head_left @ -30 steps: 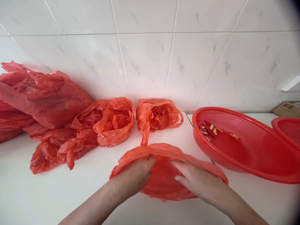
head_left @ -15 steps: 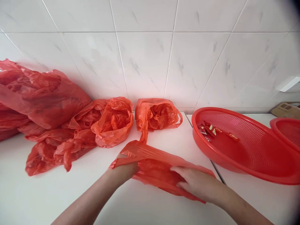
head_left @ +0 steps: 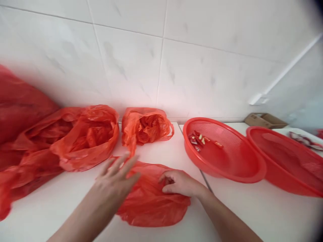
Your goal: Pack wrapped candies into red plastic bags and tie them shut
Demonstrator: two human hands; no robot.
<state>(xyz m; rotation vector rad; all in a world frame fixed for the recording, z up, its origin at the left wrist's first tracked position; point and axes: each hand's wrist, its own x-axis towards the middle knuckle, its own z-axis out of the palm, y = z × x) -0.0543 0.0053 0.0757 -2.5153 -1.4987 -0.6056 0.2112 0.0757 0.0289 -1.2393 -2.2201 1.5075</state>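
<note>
A thin red plastic bag [head_left: 153, 210] lies spread on the white table in front of me. My left hand [head_left: 116, 176] is over the bag's left edge, open, with its fingers spread and nothing in them. Over the right part of the bag is my right hand [head_left: 176, 183]; its fingers are loosely curled, with a gap between thumb and forefinger, and I see nothing held. Behind the bag stands another red bag [head_left: 147, 126] stuffed with crumpled red plastic. Its twisted handle hangs down close to my left fingertips.
More red bags full of plastic [head_left: 85, 148] crowd the left. On the right sits a red mesh basket [head_left: 224, 168] with several small packets [head_left: 198, 139], beside a second red basket [head_left: 285, 161]. A cardboard box [head_left: 264, 120] is by the tiled wall [head_left: 136, 74].
My left hand has come out of the bag and spread its fingers. The bag now lies flatter and my right hand is on top of it. The view has turned to the right.
</note>
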